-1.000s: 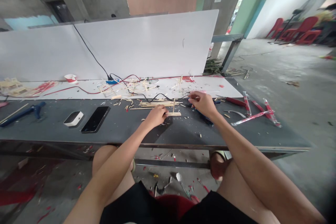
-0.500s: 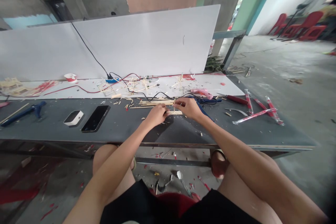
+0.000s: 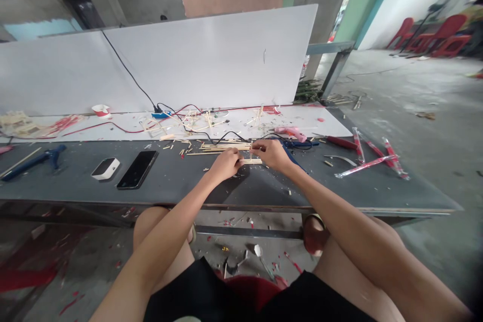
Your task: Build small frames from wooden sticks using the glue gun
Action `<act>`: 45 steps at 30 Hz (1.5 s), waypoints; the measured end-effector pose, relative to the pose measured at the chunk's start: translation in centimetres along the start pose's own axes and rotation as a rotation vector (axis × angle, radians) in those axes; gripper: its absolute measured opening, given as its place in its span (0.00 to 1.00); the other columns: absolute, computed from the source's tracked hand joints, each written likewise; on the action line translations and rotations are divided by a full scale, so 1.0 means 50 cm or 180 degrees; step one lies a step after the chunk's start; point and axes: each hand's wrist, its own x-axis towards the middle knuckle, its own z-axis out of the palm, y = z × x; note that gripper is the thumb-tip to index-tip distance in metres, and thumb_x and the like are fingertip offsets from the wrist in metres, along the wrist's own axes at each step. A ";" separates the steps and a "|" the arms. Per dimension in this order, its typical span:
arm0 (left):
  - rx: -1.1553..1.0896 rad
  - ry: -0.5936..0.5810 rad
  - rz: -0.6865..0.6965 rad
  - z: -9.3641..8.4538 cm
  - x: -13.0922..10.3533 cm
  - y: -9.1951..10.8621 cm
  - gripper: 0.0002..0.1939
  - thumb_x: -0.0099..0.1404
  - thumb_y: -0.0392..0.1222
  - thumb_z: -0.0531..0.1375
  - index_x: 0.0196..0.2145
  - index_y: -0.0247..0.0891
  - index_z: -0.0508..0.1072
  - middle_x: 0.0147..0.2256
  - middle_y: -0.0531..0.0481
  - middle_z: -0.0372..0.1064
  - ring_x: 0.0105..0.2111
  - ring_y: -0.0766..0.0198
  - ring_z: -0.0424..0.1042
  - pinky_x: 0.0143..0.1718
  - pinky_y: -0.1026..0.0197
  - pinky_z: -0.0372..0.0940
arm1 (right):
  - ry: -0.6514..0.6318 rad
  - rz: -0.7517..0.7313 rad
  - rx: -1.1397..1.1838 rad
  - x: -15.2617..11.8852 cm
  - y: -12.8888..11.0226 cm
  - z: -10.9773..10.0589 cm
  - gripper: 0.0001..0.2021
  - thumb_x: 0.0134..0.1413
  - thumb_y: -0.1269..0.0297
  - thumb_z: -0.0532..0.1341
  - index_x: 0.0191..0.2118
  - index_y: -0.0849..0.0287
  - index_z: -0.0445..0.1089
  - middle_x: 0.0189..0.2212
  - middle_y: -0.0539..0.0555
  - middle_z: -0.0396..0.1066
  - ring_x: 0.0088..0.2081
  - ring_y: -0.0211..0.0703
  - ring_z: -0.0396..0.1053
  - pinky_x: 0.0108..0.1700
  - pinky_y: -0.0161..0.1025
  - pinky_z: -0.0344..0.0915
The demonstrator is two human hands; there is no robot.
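Note:
My left hand [image 3: 227, 163] is closed on the left end of a short, pale flat piece of wooden sticks [image 3: 253, 161] just over the grey table. My right hand [image 3: 272, 154] pinches a thin upright wooden stick [image 3: 251, 153], whose lower end meets that flat piece. Whether the two are joined cannot be made out. Just beyond my hands lies a loose bundle of wooden sticks [image 3: 222, 148]. A pink glue gun [image 3: 291, 133] rests behind my right hand, and a blue tool [image 3: 296, 156] is partly hidden by my right wrist.
A black phone [image 3: 138, 170] and a small white device [image 3: 106, 169] lie to the left, beyond them a blue glue gun-like tool [image 3: 47, 158]. Red wrapped sticks [image 3: 370, 165] and a red-handled tool [image 3: 341, 143] are at right. Black cable [image 3: 226, 137] crosses behind the sticks. A white panel [image 3: 169, 65] stands at the back.

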 end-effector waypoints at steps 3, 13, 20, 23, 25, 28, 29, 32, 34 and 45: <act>0.0015 -0.0004 0.0014 -0.001 0.000 0.001 0.10 0.71 0.39 0.58 0.42 0.34 0.79 0.40 0.41 0.72 0.46 0.52 0.72 0.49 0.54 0.67 | -0.0001 0.0012 0.0013 0.000 0.000 0.001 0.09 0.54 0.60 0.63 0.31 0.60 0.78 0.27 0.52 0.76 0.27 0.39 0.64 0.33 0.35 0.57; -0.0003 -0.0023 -0.0054 0.004 0.001 -0.004 0.10 0.70 0.40 0.59 0.43 0.35 0.79 0.42 0.41 0.73 0.48 0.51 0.72 0.50 0.54 0.67 | 0.0197 0.0204 -0.0187 -0.002 0.010 -0.010 0.12 0.52 0.58 0.69 0.41 0.59 0.81 0.28 0.53 0.79 0.29 0.42 0.71 0.35 0.36 0.62; -0.0226 0.0046 -0.0118 0.011 0.004 -0.011 0.08 0.70 0.37 0.58 0.40 0.35 0.78 0.41 0.41 0.73 0.47 0.53 0.73 0.50 0.55 0.67 | -0.0207 0.0280 -0.0508 -0.001 0.034 -0.024 0.07 0.51 0.68 0.68 0.38 0.57 0.81 0.36 0.54 0.81 0.35 0.45 0.75 0.39 0.38 0.65; -0.0290 0.0069 -0.0136 0.012 0.006 -0.013 0.09 0.70 0.34 0.57 0.39 0.35 0.78 0.41 0.42 0.73 0.46 0.54 0.73 0.49 0.56 0.67 | -0.0343 0.0401 -0.0473 -0.003 0.038 -0.024 0.08 0.53 0.67 0.67 0.39 0.57 0.81 0.36 0.54 0.82 0.35 0.46 0.76 0.40 0.38 0.66; -0.0339 0.0114 -0.0161 0.011 0.006 -0.012 0.10 0.70 0.33 0.56 0.39 0.35 0.78 0.41 0.41 0.72 0.45 0.54 0.73 0.48 0.56 0.67 | -0.0441 0.0476 -0.0440 -0.003 0.037 -0.024 0.08 0.53 0.65 0.67 0.40 0.57 0.81 0.36 0.54 0.82 0.34 0.45 0.76 0.40 0.38 0.67; -0.0404 0.0226 -0.0198 0.011 0.006 -0.007 0.10 0.72 0.36 0.56 0.40 0.34 0.78 0.41 0.41 0.72 0.45 0.54 0.73 0.48 0.55 0.67 | -0.0511 0.0486 -0.0431 -0.002 0.037 -0.024 0.08 0.51 0.66 0.68 0.39 0.57 0.82 0.35 0.54 0.82 0.33 0.45 0.76 0.41 0.38 0.67; -0.0407 0.0257 -0.0203 0.011 0.005 -0.006 0.10 0.72 0.37 0.56 0.40 0.34 0.78 0.41 0.41 0.72 0.45 0.54 0.73 0.48 0.55 0.67 | -0.0522 0.0490 -0.0433 -0.002 0.038 -0.024 0.08 0.51 0.67 0.69 0.39 0.58 0.82 0.35 0.54 0.82 0.33 0.45 0.76 0.41 0.38 0.67; -0.0368 0.0295 -0.0242 0.014 0.004 -0.002 0.11 0.73 0.38 0.56 0.40 0.34 0.78 0.40 0.41 0.72 0.45 0.54 0.73 0.48 0.55 0.67 | -0.0521 0.0516 -0.0455 -0.002 0.042 -0.023 0.08 0.48 0.71 0.69 0.37 0.58 0.82 0.34 0.54 0.82 0.33 0.45 0.76 0.40 0.38 0.68; -0.0313 0.0267 -0.0270 0.017 0.004 0.000 0.10 0.72 0.37 0.56 0.40 0.34 0.78 0.41 0.41 0.72 0.45 0.54 0.73 0.48 0.55 0.67 | -0.0486 0.0522 -0.0474 -0.001 0.045 -0.022 0.08 0.47 0.73 0.69 0.36 0.58 0.82 0.33 0.55 0.82 0.34 0.46 0.77 0.40 0.38 0.68; -0.0088 0.0140 -0.0340 0.024 0.007 -0.002 0.09 0.69 0.39 0.60 0.43 0.36 0.79 0.41 0.42 0.73 0.47 0.53 0.72 0.50 0.54 0.67 | -0.0101 0.0279 -0.0087 0.000 0.025 -0.020 0.13 0.50 0.63 0.68 0.44 0.58 0.80 0.33 0.53 0.81 0.30 0.42 0.71 0.35 0.36 0.64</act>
